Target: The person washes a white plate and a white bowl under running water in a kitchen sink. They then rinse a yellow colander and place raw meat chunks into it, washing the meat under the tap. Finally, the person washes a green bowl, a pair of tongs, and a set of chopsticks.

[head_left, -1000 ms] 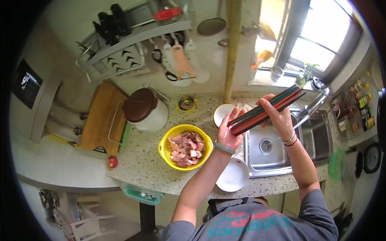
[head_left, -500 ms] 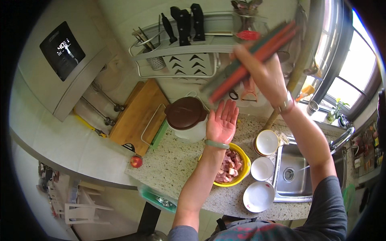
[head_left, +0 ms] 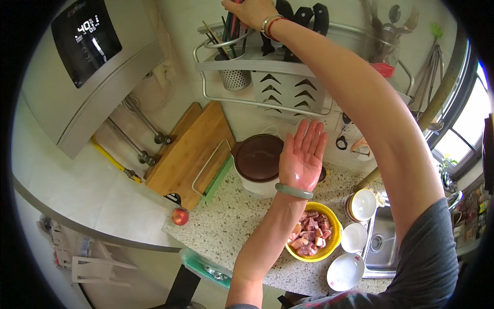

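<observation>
At the top edge my right hand [head_left: 252,12] closes round a bundle of red and dark chopsticks [head_left: 231,27]. Their lower ends stand in or just over the perforated metal utensil cup [head_left: 235,79] on the wall rack; exactly how deep is hidden. My left hand [head_left: 302,160] is held palm up over the counter, wet, empty, fingers stretched out. Below its wrist is a yellow colander [head_left: 337,234] with chunks of raw meat [head_left: 311,234]. Beside that hand stands a white pot with a brown lid [head_left: 260,157].
Several black-handled knives [head_left: 320,19] stand in the rack [head_left: 278,65]. Wooden cutting boards [head_left: 198,149] lean at the left, near a red apple [head_left: 180,217]. White bowls [head_left: 354,237] line the edge of the steel sink [head_left: 382,260] at the right.
My right hand has carried the chopsticks leftward from the right of the rack to the utensil cup. My left hand stays open, palm up. The whole view has shifted.
</observation>
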The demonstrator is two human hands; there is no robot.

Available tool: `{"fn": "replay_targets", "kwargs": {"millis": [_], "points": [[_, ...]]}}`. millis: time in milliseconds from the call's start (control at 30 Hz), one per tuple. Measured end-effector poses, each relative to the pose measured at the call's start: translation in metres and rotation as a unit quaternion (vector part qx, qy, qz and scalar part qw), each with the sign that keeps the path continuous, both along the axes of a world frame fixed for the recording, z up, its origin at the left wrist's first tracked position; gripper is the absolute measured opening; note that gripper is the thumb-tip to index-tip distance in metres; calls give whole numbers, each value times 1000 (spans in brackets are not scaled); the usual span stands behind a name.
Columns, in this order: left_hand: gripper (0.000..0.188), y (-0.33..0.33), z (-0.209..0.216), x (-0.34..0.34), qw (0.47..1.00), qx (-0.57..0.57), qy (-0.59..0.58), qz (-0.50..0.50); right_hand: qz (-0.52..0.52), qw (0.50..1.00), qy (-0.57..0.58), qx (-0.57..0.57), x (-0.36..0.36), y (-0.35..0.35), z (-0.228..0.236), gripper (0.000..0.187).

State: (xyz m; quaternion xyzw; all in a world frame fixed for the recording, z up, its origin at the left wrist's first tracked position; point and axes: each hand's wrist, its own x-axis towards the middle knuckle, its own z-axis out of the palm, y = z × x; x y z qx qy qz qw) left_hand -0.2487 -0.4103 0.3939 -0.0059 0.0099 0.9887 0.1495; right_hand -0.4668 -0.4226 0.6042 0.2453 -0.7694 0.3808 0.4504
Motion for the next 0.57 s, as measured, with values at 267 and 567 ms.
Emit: {"fn": "replay_targets", "kwargs": {"millis": [267, 567], "points": [[49, -33, -6, -15, 1000, 9, 8, 27, -38, 954, -279, 102, -38, -35, -10, 40], [48, -34, -19, -9, 999, 49, -7, 7, -55, 986, -146, 52, 23, -18, -13, 51]]}}
